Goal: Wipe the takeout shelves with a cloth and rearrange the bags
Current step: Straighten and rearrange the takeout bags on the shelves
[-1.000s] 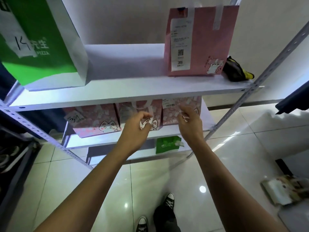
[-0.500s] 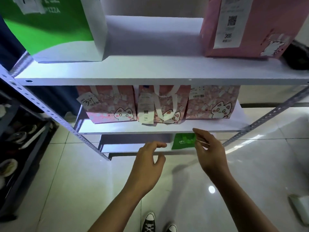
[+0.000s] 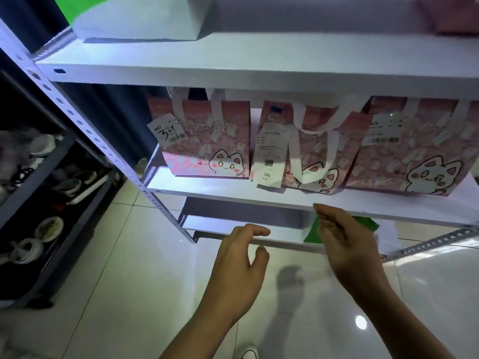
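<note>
Three pink cat-print bags stand side by side on the middle shelf (image 3: 207, 193): a left bag (image 3: 207, 141) tagged 34, a middle bag (image 3: 311, 151) with a long receipt and white handles, and a right bag (image 3: 414, 151). My left hand (image 3: 238, 265) and my right hand (image 3: 347, 244) hover below the shelf's front edge, both empty with fingers loosely apart. A green bag (image 3: 313, 231) lies on the lowest shelf (image 3: 233, 226), partly hidden behind my right hand. On the top shelf (image 3: 259, 60) stand a green and white bag (image 3: 134, 19) and the corner of a pink bag (image 3: 451, 14).
A perforated metal upright (image 3: 103, 146) runs diagonally at the left. A dark rack (image 3: 39, 203) with dishes and cables stands further left. Glossy white floor tiles (image 3: 129, 294) lie below, and the tip of a shoe (image 3: 248, 352) shows at the bottom edge.
Both hands have let go of the bags on the middle shelf and dropped below its front edge. The camera has moved lower and closer to the shelves.
</note>
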A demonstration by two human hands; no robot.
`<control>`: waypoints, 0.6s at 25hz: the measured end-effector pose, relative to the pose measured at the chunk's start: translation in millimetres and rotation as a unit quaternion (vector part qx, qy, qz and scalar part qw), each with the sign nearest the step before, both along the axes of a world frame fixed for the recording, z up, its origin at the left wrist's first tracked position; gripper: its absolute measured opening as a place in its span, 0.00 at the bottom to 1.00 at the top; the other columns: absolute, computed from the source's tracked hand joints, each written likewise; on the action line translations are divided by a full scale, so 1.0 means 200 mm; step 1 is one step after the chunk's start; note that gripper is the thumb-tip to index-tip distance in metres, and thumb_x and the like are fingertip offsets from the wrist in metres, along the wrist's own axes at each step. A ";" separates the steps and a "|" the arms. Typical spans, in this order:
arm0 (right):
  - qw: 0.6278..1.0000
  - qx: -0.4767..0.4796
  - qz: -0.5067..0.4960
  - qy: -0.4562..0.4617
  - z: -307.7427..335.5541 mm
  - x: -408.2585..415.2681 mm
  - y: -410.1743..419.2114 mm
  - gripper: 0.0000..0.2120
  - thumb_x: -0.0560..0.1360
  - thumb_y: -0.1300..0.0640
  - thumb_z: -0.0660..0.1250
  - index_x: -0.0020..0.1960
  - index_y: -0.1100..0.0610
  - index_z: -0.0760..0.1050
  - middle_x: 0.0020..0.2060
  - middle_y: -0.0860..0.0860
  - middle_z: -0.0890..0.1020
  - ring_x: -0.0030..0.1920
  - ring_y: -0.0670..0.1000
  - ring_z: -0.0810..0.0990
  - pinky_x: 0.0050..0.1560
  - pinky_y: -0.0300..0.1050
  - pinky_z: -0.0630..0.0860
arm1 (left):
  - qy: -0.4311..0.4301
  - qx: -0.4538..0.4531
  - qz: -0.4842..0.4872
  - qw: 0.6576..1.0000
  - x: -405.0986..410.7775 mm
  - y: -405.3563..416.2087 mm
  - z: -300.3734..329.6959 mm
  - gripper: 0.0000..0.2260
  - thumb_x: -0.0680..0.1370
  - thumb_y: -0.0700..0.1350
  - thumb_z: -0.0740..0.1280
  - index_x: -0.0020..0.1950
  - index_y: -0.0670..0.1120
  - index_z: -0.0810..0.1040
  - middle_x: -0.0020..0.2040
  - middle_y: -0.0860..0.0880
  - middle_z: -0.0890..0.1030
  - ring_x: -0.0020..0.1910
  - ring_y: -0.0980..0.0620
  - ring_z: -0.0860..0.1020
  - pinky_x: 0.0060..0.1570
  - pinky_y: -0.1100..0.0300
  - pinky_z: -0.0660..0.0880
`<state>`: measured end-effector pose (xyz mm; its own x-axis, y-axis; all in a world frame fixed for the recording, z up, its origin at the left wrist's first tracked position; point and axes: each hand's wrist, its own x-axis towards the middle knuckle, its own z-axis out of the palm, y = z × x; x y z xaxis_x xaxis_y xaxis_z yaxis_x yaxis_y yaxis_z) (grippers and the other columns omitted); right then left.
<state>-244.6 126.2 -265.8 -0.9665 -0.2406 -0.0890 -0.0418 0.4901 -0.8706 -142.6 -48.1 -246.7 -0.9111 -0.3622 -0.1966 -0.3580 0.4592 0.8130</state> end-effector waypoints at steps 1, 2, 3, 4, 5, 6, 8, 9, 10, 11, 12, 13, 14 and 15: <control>1.000 -0.003 0.009 0.005 -0.02 -0.01 -0.03 0.20 0.79 0.63 0.65 0.71 0.52 0.74 0.64 0.49 0.80 0.63 0.49 0.78 0.65 0.49 0.76 | 0.000 -0.005 0.008 1.000 -0.01 -0.02 -0.03 0.13 0.81 0.45 0.63 0.60 0.62 0.74 0.60 0.67 0.74 0.59 0.63 0.71 0.52 0.82 0.62; 1.000 -0.007 0.016 0.009 -0.04 -0.02 -0.06 0.20 0.79 0.63 0.65 0.71 0.52 0.74 0.63 0.48 0.80 0.63 0.48 0.78 0.65 0.46 0.76 | 0.002 -0.010 0.012 1.000 -0.02 -0.05 -0.05 0.13 0.81 0.45 0.63 0.61 0.62 0.74 0.60 0.66 0.74 0.54 0.61 0.72 0.50 0.83 0.62; 1.000 -0.011 0.021 0.012 -0.06 -0.03 -0.09 0.20 0.80 0.63 0.65 0.70 0.53 0.74 0.62 0.48 0.80 0.63 0.46 0.78 0.64 0.44 0.75 | 0.005 -0.015 0.014 1.000 -0.02 -0.07 -0.07 0.13 0.81 0.45 0.63 0.61 0.62 0.74 0.60 0.66 0.74 0.50 0.59 0.73 0.49 0.83 0.63; 0.999 -0.017 0.024 0.015 -0.07 -0.04 -0.11 0.19 0.80 0.63 0.65 0.70 0.53 0.75 0.62 0.47 0.81 0.62 0.44 0.78 0.65 0.43 0.75 | 0.010 -0.017 0.015 1.000 -0.03 -0.09 -0.09 0.13 0.81 0.45 0.63 0.60 0.62 0.74 0.61 0.66 0.73 0.47 0.60 0.73 0.48 0.82 0.64; 0.999 -0.023 0.028 0.016 -0.09 -0.05 -0.15 0.19 0.80 0.63 0.64 0.70 0.53 0.75 0.61 0.46 0.81 0.61 0.42 0.78 0.65 0.43 0.75 | 0.016 -0.018 0.019 1.000 -0.04 -0.11 -0.10 0.13 0.81 0.45 0.63 0.60 0.63 0.73 0.60 0.67 0.73 0.44 0.60 0.73 0.47 0.81 0.64; 0.999 -0.030 0.029 0.013 -0.11 -0.06 -0.19 0.19 0.80 0.62 0.64 0.69 0.53 0.76 0.60 0.45 0.81 0.60 0.40 0.79 0.65 0.43 0.75 | 0.022 -0.017 0.023 0.999 -0.05 -0.14 -0.11 0.13 0.81 0.45 0.63 0.59 0.63 0.73 0.60 0.67 0.73 0.43 0.61 0.73 0.46 0.80 0.65; 0.999 -0.039 0.033 0.004 -0.13 -0.09 -0.28 0.18 0.80 0.61 0.64 0.69 0.51 0.76 0.59 0.45 0.81 0.56 0.39 0.79 0.62 0.43 0.75 | 0.033 -0.013 0.034 0.999 -0.08 -0.20 -0.12 0.12 0.81 0.45 0.62 0.59 0.62 0.73 0.59 0.66 0.73 0.52 0.64 0.73 0.48 0.79 0.66; 0.999 -0.037 0.035 0.005 -0.14 -0.10 -0.31 0.18 0.80 0.61 0.64 0.68 0.49 0.76 0.59 0.44 0.81 0.56 0.38 0.78 0.61 0.41 0.74 | 0.038 -0.010 0.036 0.999 -0.10 -0.22 -0.13 0.13 0.81 0.45 0.61 0.60 0.61 0.74 0.60 0.65 0.73 0.58 0.63 0.72 0.52 0.76 0.67; 0.999 -0.034 0.041 0.007 -0.16 -0.12 -0.36 0.17 0.80 0.60 0.63 0.67 0.48 0.77 0.58 0.43 0.81 0.57 0.37 0.77 0.61 0.40 0.73 | 0.044 -0.010 0.037 0.998 -0.11 -0.24 -0.14 0.13 0.81 0.45 0.61 0.61 0.60 0.74 0.61 0.65 0.73 0.60 0.62 0.71 0.56 0.72 0.68; 0.998 -0.032 0.046 0.008 -0.16 -0.13 -0.39 0.17 0.81 0.60 0.63 0.67 0.47 0.77 0.58 0.41 0.80 0.58 0.35 0.76 0.61 0.39 0.71 | 0.050 -0.016 0.034 0.998 -0.13 -0.26 -0.14 0.13 0.81 0.45 0.60 0.62 0.59 0.74 0.61 0.64 0.73 0.62 0.60 0.70 0.59 0.66 0.69; 0.998 -0.031 0.048 0.009 -0.17 -0.15 -0.41 0.17 0.81 0.60 0.63 0.66 0.46 0.77 0.58 0.39 0.79 0.58 0.34 0.75 0.62 0.39 0.71 | 0.055 -0.025 0.030 0.998 -0.16 -0.27 -0.13 0.13 0.81 0.46 0.60 0.63 0.59 0.73 0.62 0.63 0.73 0.63 0.60 0.69 0.61 0.63 0.69; 0.998 -0.030 0.048 0.010 -0.17 -0.17 -0.43 0.17 0.81 0.59 0.63 0.66 0.44 0.77 0.57 0.37 0.79 0.57 0.32 0.75 0.62 0.40 0.71 | 0.061 -0.034 0.026 0.997 -0.19 -0.28 -0.13 0.13 0.81 0.46 0.60 0.64 0.59 0.73 0.63 0.62 0.73 0.64 0.59 0.68 0.62 0.61 0.69; 0.999 -0.026 0.045 0.012 -0.17 -0.19 -0.44 0.17 0.81 0.59 0.63 0.65 0.43 0.76 0.58 0.37 0.79 0.57 0.32 0.75 0.63 0.41 0.71 | 0.067 -0.039 0.022 0.997 -0.24 -0.29 -0.13 0.13 0.81 0.46 0.60 0.64 0.58 0.72 0.63 0.61 0.73 0.65 0.58 0.68 0.63 0.59 0.69; 0.999 -0.021 0.040 0.016 -0.17 -0.22 -0.44 0.17 0.81 0.58 0.63 0.65 0.42 0.76 0.58 0.37 0.79 0.57 0.32 0.75 0.63 0.42 0.72 | 0.075 -0.042 0.020 0.996 -0.28 -0.30 -0.13 0.14 0.81 0.45 0.60 0.65 0.57 0.72 0.64 0.60 0.73 0.65 0.57 0.68 0.64 0.57 0.69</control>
